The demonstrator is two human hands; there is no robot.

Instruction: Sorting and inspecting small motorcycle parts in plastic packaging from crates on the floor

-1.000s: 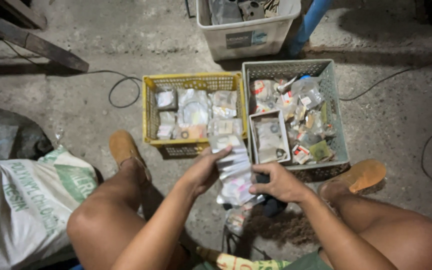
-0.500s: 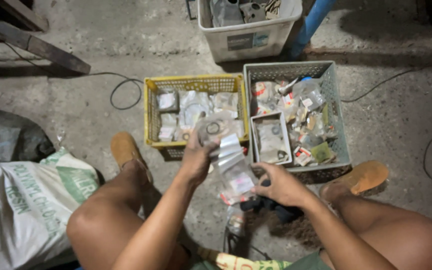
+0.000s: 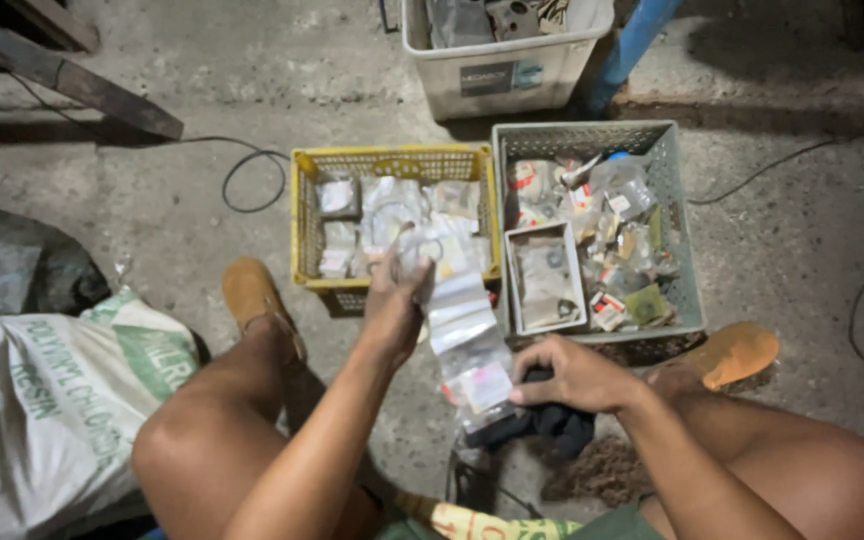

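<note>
Now the left hand (image 3: 392, 305) has lifted higher than a second ago, its fingers pinching the top of a long strip of clear plastic packets (image 3: 462, 325) over the yellow plastic crate (image 3: 302, 225); so the strip hangs more unfolded. The right hand (image 3: 572, 375) grips its lower end against dark cloth (image 3: 552, 425). The strip's long axis runs away from the person, toward the grey plastic crate (image 3: 687, 230)

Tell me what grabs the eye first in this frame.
Two hands at centre: the left hand lifts a clear plastic packet over the yellow crate, while the right hand grips a stack of clear packets below. Beside the yellow crate sits a grey crate crammed with small packaged parts.
</note>
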